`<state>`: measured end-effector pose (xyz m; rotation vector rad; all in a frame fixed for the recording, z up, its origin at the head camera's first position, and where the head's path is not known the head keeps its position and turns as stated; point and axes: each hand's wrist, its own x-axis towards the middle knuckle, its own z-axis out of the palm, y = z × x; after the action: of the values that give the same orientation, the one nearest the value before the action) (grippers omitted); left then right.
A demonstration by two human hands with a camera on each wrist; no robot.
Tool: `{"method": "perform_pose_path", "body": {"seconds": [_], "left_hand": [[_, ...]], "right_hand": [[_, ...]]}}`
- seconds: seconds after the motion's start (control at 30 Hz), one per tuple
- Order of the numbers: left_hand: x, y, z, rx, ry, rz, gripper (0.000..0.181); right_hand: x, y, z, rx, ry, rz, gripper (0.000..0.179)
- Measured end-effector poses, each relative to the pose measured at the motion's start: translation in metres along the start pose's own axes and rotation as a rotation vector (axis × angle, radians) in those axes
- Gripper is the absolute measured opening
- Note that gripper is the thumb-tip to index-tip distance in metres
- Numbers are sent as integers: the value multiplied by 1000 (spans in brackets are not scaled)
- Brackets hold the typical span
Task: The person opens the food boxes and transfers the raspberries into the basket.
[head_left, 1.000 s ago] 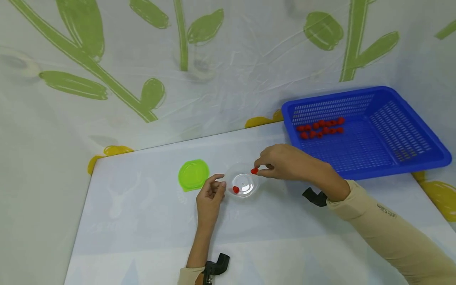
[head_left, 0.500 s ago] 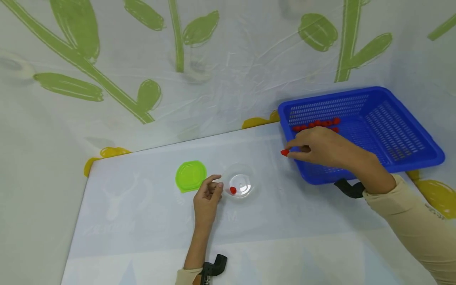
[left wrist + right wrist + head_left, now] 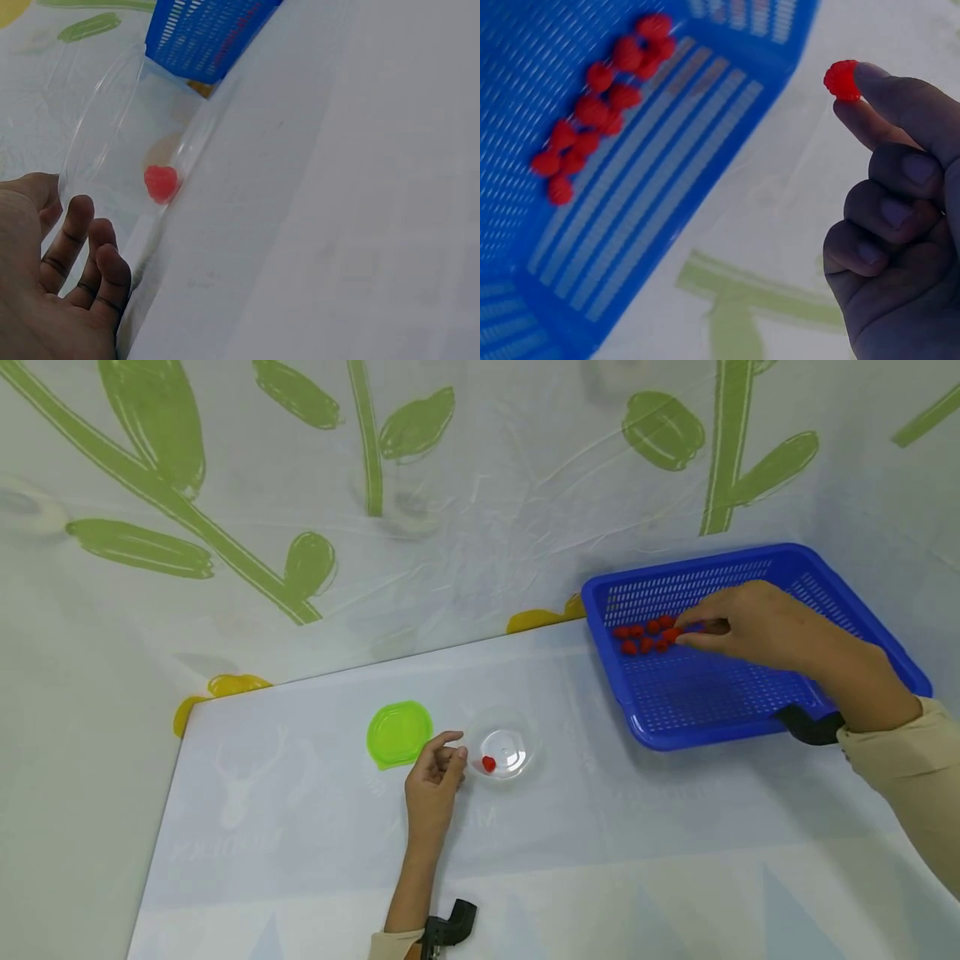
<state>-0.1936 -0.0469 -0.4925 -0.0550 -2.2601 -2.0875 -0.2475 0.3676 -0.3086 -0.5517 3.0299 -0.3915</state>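
A clear plastic bowl (image 3: 517, 735) stands on the table with one red raspberry (image 3: 489, 763) inside. Close by its left rim is my left hand (image 3: 435, 781), its fingers loosely bent and holding nothing. In the left wrist view the fingers (image 3: 79, 217) are right at the bowl's side. My right hand (image 3: 765, 627) is over the blue basket (image 3: 697, 693), where several raspberries (image 3: 637, 639) lie in rows. Between thumb and index finger it pinches a raspberry (image 3: 843, 79), plainly seen in the right wrist view; the other fingers curl toward the palm.
A bright green lid (image 3: 400, 733) lies on the table left of the bowl, just behind my left hand. The basket stands at the back right against the wall (image 3: 465, 543), which carries printed green plants.
My right hand has moved right and back, from above the bowl to over the basket, with the raspberry still pinched. The left hand and the raspberry in the bowl have stayed put.
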Motion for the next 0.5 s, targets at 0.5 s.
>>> {"method": "perform_pose_path", "body": {"seconds": [0.5], "left_hand": [[0, 0, 1, 0, 6, 17, 26]], "right_hand": [[19, 70, 5, -14, -149, 166, 25]]}}
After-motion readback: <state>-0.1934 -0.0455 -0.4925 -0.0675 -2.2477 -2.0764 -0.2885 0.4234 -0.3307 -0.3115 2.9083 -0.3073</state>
